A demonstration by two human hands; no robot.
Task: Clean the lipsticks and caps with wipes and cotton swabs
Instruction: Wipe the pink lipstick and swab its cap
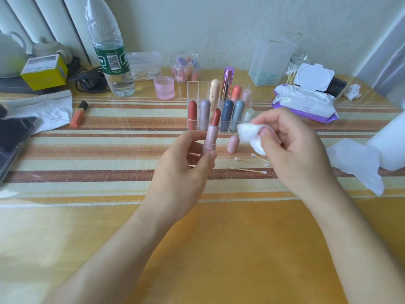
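— Where is this?
— At a yellow worktop against a pale wall, with a striped cloth across its middle.
— And the lipstick?
— An open lipstick, a pink tube with the red stick showing above it, is held upright over the cloth by the left hand. That grip is curled round the tube's base, thumb in front.
— The other hand?
— The right hand pinches a folded white wipe just right of the lipstick, apart from it.
— Around them?
— A pink cap stands on the cloth between the hands, and a few cotton swabs lie near it. Behind is a clear organizer holding capped lipsticks. An open pack of wipes lies to its right and a water bottle stands to its left.
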